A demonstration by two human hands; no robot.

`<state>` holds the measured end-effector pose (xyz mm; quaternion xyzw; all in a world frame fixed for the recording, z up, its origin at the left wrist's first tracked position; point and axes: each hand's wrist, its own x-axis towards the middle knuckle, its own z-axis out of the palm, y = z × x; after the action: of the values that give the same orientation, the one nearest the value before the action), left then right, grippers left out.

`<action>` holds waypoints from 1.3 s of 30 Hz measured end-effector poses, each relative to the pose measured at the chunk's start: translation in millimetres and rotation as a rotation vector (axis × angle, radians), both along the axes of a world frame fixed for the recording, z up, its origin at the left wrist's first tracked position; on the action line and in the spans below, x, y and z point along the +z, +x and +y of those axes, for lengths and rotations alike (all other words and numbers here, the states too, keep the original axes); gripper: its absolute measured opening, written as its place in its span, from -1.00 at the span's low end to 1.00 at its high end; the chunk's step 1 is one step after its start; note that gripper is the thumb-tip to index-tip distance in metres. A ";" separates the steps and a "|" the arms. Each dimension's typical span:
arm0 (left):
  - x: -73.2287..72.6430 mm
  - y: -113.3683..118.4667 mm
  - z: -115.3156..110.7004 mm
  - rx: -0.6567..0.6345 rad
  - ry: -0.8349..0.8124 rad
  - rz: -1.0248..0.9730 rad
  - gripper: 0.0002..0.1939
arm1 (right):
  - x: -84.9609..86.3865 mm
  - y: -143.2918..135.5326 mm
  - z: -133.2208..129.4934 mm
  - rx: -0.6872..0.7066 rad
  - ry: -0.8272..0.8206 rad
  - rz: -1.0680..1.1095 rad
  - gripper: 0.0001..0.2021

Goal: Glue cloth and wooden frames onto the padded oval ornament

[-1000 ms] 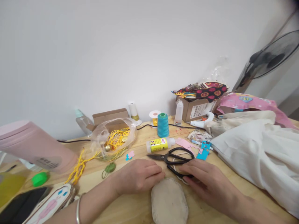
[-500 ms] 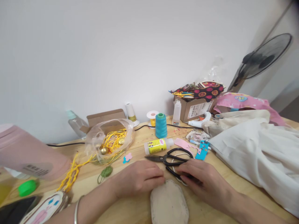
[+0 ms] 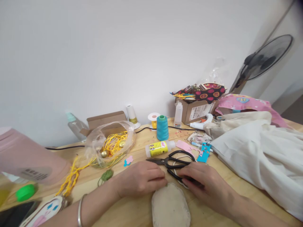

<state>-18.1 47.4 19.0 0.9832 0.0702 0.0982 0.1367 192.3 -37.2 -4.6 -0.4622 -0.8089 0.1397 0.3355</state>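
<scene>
A beige oval piece [image 3: 170,206], puckered along its edge like covered fabric, is at the front middle. My left hand [image 3: 144,178] has its fingers curled together with the tips at the oval's upper edge; the exact pinch is hidden. To the right, the fingers of my right hand [image 3: 203,183] close around a black bent handle [image 3: 174,175], whose far part is covered by the hand. Just beyond lie black-handled scissors [image 3: 165,160], blades pointing left. A loop of white cord [image 3: 176,159] runs under the scissors and toward my right hand.
Behind the scissors are a yellow-labelled glue bottle [image 3: 159,148], a teal thread cone [image 3: 162,127] and felt scraps [image 3: 204,153]. White cloth [image 3: 258,154] covers the right side. At left are a plastic bag of yellow cords [image 3: 113,142], green string [image 3: 106,176] and a pink container [image 3: 30,157].
The view has shifted very slightly. Both hands keep nearly the same place and grip, and the oval piece has hardly moved.
</scene>
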 end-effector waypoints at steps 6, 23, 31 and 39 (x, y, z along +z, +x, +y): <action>2.0 0.6 -1.1 -0.021 0.031 0.050 -0.77 | -0.6 -0.5 -0.3 0.006 -0.021 -0.005 -0.79; 2.2 2.2 0.8 -0.052 0.086 0.038 -0.79 | 10.4 -7.5 -3.9 0.150 0.105 -0.396 -0.66; 1.1 1.8 0.5 0.024 0.002 0.065 -0.75 | 9.8 -10.9 -2.4 0.140 0.059 -0.379 -0.63; -0.6 0.8 0.6 0.036 -0.028 0.021 -0.75 | 7.8 -11.7 -1.4 0.143 0.056 -0.353 -0.66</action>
<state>-17.3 48.0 18.4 0.9807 0.0905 0.0895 0.1482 180.6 -38.6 3.2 -0.4114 -0.8895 0.0571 0.1902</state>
